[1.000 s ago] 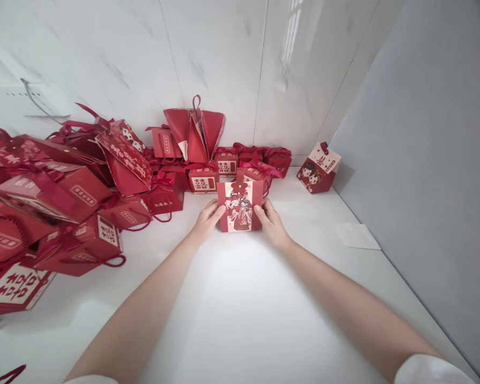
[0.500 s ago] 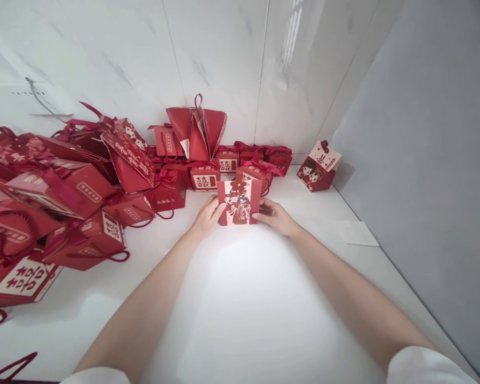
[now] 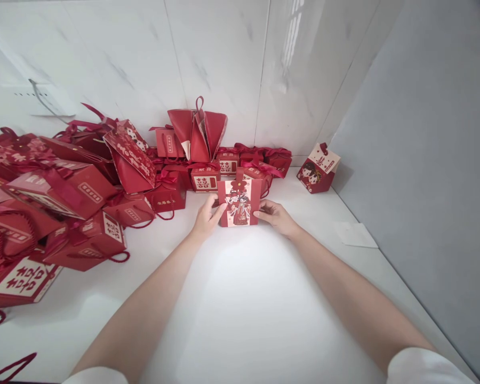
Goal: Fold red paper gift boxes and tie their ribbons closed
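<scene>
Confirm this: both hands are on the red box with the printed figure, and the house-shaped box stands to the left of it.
Not quite: the head view shows the house-shaped box to the right of the red box, not the left. The left hand and right hand are both on the red box, as you say.

Head cam looks fwd & dn over tbl (image 3: 232,320), forearms (image 3: 340,288) close up, marbled wall (image 3: 216,42) at back.
</scene>
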The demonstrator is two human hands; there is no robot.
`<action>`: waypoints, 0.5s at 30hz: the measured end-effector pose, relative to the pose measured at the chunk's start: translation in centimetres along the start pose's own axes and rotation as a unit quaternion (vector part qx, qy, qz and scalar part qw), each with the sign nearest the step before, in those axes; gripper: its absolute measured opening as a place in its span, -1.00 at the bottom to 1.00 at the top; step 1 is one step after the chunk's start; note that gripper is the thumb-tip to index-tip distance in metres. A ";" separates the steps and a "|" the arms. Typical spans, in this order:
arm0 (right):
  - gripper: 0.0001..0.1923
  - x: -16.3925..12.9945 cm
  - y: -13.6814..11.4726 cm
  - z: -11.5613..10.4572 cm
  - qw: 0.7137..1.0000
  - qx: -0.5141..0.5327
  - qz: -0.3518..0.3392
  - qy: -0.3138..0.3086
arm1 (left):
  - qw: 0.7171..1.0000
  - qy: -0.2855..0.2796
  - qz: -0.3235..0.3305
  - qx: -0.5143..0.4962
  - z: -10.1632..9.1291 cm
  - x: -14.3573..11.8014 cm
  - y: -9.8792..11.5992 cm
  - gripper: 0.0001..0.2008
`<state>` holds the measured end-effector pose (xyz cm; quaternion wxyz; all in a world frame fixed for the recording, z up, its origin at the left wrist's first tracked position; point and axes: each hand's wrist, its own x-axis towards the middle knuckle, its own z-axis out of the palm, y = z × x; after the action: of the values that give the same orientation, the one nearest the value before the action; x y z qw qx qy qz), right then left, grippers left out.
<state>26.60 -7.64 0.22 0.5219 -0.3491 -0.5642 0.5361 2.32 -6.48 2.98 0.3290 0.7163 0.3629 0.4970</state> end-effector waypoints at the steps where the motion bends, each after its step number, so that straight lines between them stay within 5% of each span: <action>1: -0.69 0.0 0.0 0.0 1.000 0.004 0.002 0.001 | 1.000 0.017 -0.001 -0.018 0.1 -0.1 0.0 -0.62; 4: -0.63 -0.1 0.0 0.1 1.000 0.021 0.008 0.005 | 0.997 0.039 -0.008 -0.071 0.2 -0.1 -0.2 -0.43; 8: -0.45 -0.2 -0.5 0.3 0.999 0.033 0.005 -0.009 | 0.989 0.006 -0.060 -0.137 0.2 0.1 -0.6 -0.52; 15: -0.51 -0.2 -0.6 0.3 1.000 0.008 0.014 -0.018 | 0.973 -0.012 -0.134 -0.190 0.0 0.3 -0.3 -0.47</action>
<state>26.45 -7.97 0.76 0.5068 -0.3428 -0.5643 0.5543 2.37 -6.08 2.90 0.5269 0.5917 0.3507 0.4993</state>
